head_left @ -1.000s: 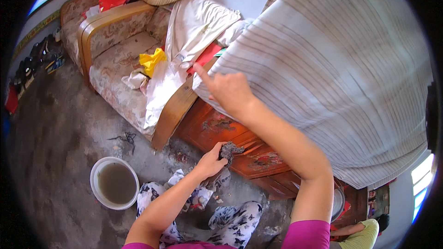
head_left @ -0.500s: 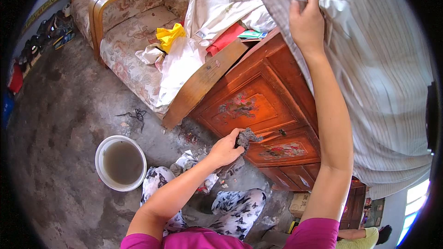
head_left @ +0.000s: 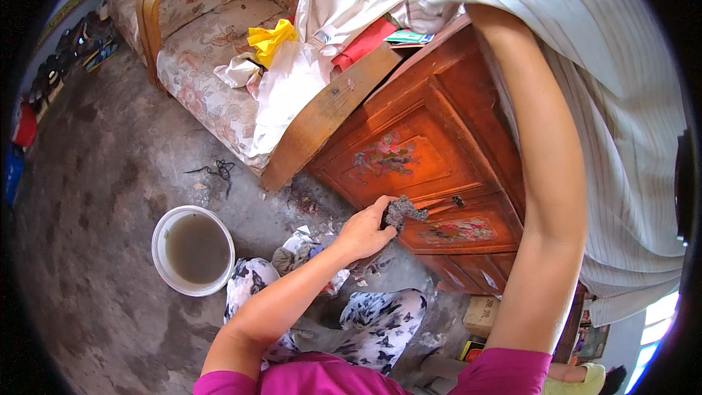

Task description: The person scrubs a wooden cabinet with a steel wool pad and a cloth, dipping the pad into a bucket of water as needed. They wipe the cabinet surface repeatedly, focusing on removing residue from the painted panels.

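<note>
My left hand (head_left: 365, 234) is closed around a crumpled dark grey rag (head_left: 404, 213), which bunches out past the fingertips beside the front of a reddish-brown wooden cabinet (head_left: 431, 139). Carved panels with worn, coloured floral decoration mark the cabinet doors. My right arm (head_left: 545, 139) stretches up over the cabinet's right side. Its hand is covered by a striped pale curtain (head_left: 621, 102), so the fingers cannot be seen.
A white bucket (head_left: 193, 251) of murky water stands on the concrete floor at left. Behind it are a floral armchair (head_left: 208, 77) with cloths on it and a curved wooden armrest (head_left: 329, 117). A cardboard box (head_left: 480, 315) sits at lower right, near another person's yellow sleeve (head_left: 592, 380).
My right hand, which was pinching the curtain's edge in plain sight, has gone beneath the fabric. The curtain now drapes over it. My left hand and the rag have shifted slightly right.
</note>
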The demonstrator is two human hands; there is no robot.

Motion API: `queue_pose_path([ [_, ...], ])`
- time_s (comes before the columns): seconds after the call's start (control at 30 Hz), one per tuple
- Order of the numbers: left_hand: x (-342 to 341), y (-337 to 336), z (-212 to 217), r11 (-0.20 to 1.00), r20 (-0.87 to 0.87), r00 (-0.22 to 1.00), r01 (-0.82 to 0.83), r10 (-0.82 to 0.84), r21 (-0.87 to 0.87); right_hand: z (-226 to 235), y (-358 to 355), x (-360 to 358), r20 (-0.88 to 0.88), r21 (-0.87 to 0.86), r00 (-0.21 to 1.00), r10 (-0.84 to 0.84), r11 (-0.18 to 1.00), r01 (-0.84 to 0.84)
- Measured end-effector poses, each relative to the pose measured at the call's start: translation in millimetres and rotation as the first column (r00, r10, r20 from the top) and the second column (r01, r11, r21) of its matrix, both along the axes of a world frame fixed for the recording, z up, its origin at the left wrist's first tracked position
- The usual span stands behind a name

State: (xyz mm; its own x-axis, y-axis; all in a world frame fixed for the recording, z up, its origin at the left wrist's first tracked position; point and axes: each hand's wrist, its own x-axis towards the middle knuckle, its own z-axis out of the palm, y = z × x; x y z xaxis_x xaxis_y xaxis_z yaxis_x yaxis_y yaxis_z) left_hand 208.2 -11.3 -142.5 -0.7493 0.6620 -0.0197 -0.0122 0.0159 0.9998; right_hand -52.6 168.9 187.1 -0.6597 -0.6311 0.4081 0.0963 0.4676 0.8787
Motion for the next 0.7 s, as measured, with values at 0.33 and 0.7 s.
queue_pose_path([
  [0.33,1,12,11,0.995,0.000,0.999,0.038,-0.038,0.092,118,45,80,-0.083,-0.392,0.974,-0.210,0.906,0.162],
  [0.7,-5,15,-21,0.980,0.095,0.994,-0.075,0.059,0.183,91,59,83,-0.033,-0.490,0.965,-0.258,0.846,0.210],
])
